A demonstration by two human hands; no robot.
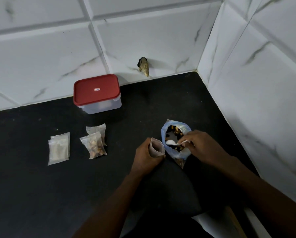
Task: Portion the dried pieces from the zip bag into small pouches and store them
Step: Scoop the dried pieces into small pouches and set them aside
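The zip bag (173, 127) stands open on the black counter, showing dark and orange dried pieces. My right hand (202, 146) pinches the handle of a small white spoon (171, 142), whose bowl sits inside the bag's mouth. Just left of the bag, my left hand (143, 157) grips a small clear pouch (156, 148) upright with its mouth held open. Two filled pouches (95, 148) lie overlapped further left.
A stack of flat empty pouches (58, 151) lies at the left. A clear container with a red lid (97, 93) stands shut against the tiled back wall. A tiled side wall (264, 100) bounds the counter on the right. The counter's front edge (229, 215) is at the lower right.
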